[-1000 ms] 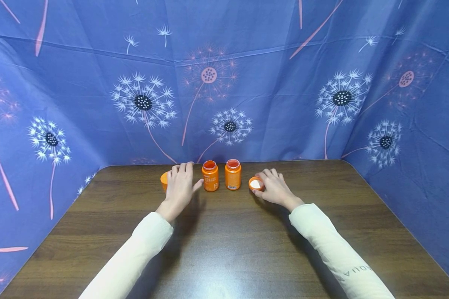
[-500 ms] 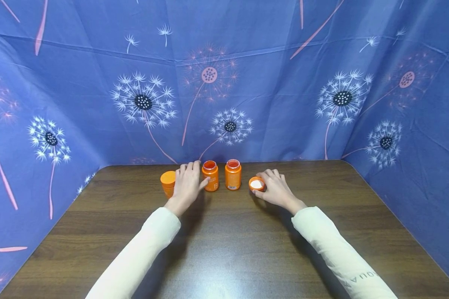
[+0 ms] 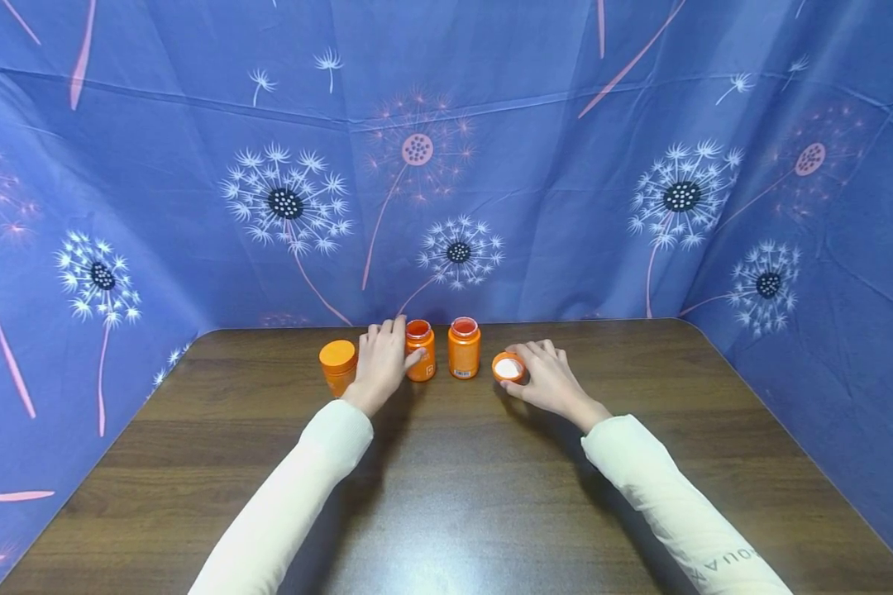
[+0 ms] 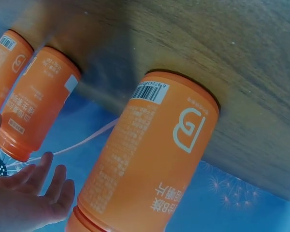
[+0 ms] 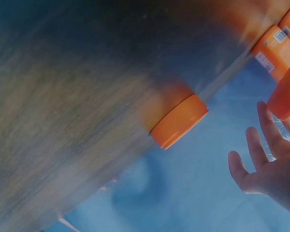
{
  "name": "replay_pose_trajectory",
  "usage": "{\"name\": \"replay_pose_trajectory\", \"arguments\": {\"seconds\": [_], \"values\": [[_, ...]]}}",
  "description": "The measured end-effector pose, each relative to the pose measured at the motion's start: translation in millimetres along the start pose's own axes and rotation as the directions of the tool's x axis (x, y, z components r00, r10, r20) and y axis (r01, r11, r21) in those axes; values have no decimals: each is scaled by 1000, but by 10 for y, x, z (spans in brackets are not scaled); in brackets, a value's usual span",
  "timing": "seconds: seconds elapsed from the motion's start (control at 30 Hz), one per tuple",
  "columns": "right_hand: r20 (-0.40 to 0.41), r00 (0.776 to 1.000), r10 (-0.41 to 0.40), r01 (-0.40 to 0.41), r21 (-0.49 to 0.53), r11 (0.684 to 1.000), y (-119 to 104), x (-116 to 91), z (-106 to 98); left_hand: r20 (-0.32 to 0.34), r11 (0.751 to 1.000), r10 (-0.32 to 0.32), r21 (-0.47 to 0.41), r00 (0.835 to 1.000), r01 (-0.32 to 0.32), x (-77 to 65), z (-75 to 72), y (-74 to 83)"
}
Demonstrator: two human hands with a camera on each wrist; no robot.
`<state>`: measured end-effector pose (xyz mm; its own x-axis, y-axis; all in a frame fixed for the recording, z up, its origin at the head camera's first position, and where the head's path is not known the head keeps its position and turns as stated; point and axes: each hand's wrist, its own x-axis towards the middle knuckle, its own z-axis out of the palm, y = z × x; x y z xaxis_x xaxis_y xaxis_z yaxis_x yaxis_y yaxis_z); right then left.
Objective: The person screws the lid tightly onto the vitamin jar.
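In the head view, my right hand point(image 3: 552, 378) pinches an orange bottle cap point(image 3: 508, 367) between thumb and fingers, its white inside facing me. The same held cap point(image 5: 286, 94) shows at the right of the right wrist view. My left hand point(image 3: 379, 359) is beside an uncapped orange bottle point(image 3: 425, 364), thumb in front of it and fingers stretched out near its left side. A second uncapped orange bottle point(image 3: 464, 355) stands just right of that one. At the left hand's other side is a capped orange bottle point(image 3: 338, 368), large in the left wrist view and partly hidden in the head view.
Another orange cap point(image 5: 180, 122) lies on the wooden table point(image 3: 446, 479), hidden behind the right hand in the head view. A blue curtain point(image 3: 551, 190) with a dandelion print hangs at the table's back edge and along both sides.
My left hand has moved right, away from the capped bottle and up to the nearer uncapped one, uncovering more of the capped bottle. The right hand has shifted slightly left with its cap.
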<state>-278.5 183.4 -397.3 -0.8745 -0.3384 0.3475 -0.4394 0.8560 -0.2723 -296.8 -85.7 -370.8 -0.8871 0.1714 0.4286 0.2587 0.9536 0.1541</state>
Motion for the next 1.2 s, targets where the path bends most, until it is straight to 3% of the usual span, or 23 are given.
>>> {"name": "replay_pose_trajectory", "arguments": {"seconds": [0.3, 0.57, 0.73, 0.93, 1.2], "values": [[7, 1000, -9, 9, 15, 1000, -55, -12, -5, 65, 999, -30, -10, 997, 30, 46, 49, 19], [14, 1000, -24, 23, 28, 999, -88, -11, 4, 85, 996, -51, -73, 995, 57, 42, 46, 13], [-4, 999, -32, 32, 51, 998, -106, -10, 8, 75, 996, -41, -80, 996, 47, 23, 28, 16], [-20, 999, -47, 48, 58, 997, -121, -24, 20, 110, 994, -38, -93, 993, 49, -20, -19, 32], [-29, 999, -45, 48, 75, 996, -140, -49, 0, 85, 996, 14, -92, 996, -6, -120, -43, 55]]}}
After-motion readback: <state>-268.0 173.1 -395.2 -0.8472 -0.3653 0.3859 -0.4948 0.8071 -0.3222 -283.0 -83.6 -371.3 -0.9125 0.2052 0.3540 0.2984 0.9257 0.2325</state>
